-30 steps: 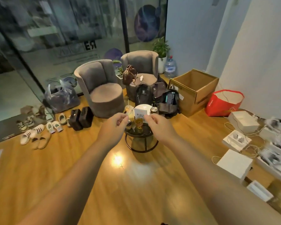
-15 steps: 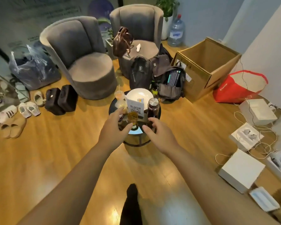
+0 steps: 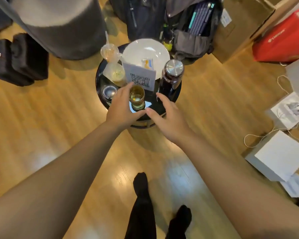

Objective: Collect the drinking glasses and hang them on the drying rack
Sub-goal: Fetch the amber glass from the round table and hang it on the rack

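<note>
Here, left to right:
Plastic cup (image 3: pixel 114 69): stood at the left edge of the round black table (image 3: pixel 100 94).
Left hand (image 3: pixel 122 107): curled around the amber glass (image 3: pixel 136 97) — fingers touching its side, grip not closed.
Right hand (image 3: pixel 167 116): held open just beside the glass, apart from it.
Steel-capped bottle (image 3: pixel 172 75): stood upright behind — near the white plate (image 3: pixel 145 50).

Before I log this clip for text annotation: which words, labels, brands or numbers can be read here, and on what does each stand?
None can be read as words.
White card on the round table: a QR code, no legible text.
Red bag: white print, too blurred.
Cardboard box: white label, too small.
Small packet on the white plate: print blurred.
</note>
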The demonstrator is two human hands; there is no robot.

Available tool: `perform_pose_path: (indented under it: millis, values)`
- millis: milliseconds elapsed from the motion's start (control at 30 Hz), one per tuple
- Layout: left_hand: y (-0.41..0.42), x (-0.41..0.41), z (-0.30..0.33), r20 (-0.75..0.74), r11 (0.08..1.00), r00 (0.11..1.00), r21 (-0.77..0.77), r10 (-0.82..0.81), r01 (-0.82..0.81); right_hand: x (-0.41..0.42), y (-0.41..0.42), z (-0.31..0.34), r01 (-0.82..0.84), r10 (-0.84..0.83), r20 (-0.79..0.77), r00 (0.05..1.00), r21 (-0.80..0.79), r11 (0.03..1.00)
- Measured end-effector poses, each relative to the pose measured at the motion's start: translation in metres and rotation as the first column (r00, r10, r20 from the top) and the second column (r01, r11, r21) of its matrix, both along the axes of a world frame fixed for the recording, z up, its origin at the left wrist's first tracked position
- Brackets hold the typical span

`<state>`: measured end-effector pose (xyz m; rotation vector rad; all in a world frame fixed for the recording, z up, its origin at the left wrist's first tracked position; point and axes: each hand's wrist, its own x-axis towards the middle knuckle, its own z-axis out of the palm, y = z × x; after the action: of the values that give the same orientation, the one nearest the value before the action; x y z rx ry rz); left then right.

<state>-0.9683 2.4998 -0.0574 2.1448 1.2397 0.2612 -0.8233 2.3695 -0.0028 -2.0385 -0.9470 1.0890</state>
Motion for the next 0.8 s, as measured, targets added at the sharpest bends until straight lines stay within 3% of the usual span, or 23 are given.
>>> perform_pose_path:
  millis: [300,800]
  values:
    - [0.048,0.041,-0.107,-0.090,0.997,0.994,0.043,0.069,-0.065,0.024,0.029,-0.098,0.001,-0.001,-0.019,1.000,-0.014,1.000]
    - [0.077,0.058,-0.144,-0.161,0.999,0.986,0.028,0.039,-0.035,0.019,0.053,-0.139,0.099,-0.104,-0.152,0.983,-0.042,0.994]
